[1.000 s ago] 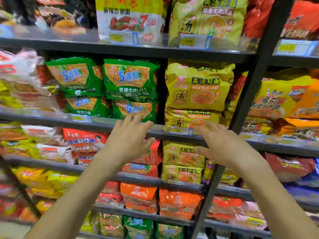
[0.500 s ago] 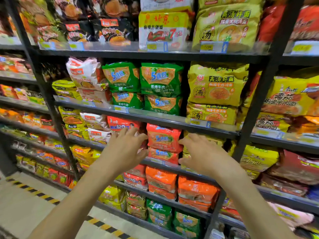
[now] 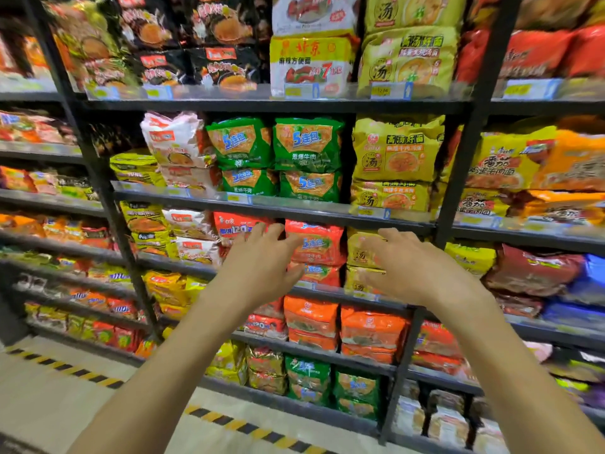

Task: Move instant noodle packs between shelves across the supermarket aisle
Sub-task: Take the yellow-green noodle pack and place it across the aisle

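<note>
"5连包" on green pack

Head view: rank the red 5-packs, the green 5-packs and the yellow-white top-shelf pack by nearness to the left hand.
1. red 5-packs, just right of the left hand.
2. green 5-packs, one shelf up.
3. yellow-white pack, top shelf.

At frame centre, left hand and right hand side by side, just before noodle packs stacked on a shelf, with further packs above and below, floor at lower left
</note>
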The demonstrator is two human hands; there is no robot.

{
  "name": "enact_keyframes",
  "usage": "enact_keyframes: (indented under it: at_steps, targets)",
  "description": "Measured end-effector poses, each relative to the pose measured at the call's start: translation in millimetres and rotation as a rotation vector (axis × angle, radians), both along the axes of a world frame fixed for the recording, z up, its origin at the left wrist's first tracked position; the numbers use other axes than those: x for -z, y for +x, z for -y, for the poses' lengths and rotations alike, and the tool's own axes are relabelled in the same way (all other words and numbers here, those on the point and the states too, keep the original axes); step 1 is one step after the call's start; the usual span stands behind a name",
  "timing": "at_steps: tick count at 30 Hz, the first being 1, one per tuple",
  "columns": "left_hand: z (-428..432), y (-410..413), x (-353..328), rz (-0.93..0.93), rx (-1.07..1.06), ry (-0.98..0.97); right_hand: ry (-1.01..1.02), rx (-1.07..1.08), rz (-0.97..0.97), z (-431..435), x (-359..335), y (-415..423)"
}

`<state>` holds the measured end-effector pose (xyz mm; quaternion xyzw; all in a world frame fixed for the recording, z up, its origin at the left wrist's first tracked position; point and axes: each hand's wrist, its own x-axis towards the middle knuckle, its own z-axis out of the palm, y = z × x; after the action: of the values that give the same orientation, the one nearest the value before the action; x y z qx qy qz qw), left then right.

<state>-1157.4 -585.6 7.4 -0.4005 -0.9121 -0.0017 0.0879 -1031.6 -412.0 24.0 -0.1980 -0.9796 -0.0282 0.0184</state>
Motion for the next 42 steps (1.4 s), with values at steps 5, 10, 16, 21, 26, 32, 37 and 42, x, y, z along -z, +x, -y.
enact_keyframes:
  at_steps: [5, 10, 16, 21, 26, 32, 37, 42]
  targets:
    - [17.0, 28.6, 2.7, -0.006, 0.074, -0.046, 0.003, 0.063, -0.026, 29.0, 9.2, 46.6]
    - [20.9, 63.6, 8.7, 0.020, 0.166, -0.102, -0.024, 0.149, 0.033, 45.0, 27.7, 101.3]
    - [-0.7, 121.8, 8.9, 0.021, 0.267, -0.102, -0.039, 0.245, 0.042, 35.2, 34.7, 168.2]
    - [-34.4, 168.9, 0.4, -0.014, 0.293, -0.114, -0.034, 0.302, 0.034, 8.8, 29.8, 216.9]
    - [-84.6, 215.8, -9.9, -0.041, 0.285, -0.070, 0.016, 0.313, 0.043, -34.1, 20.3, 269.9]
    - [-145.5, 274.4, -16.5, -0.030, 0.277, -0.050, 0.076, 0.336, 0.040, -96.6, 6.8, 335.6]
    - [-185.8, 303.8, -25.5, -0.047, 0.276, -0.023, 0.078, 0.366, 0.045, -138.3, -12.3, 376.1]
    - [-222.6, 319.6, -47.1, -0.065, 0.296, 0.015, 0.105, 0.414, 0.020, -178.6, -30.7, 395.7]
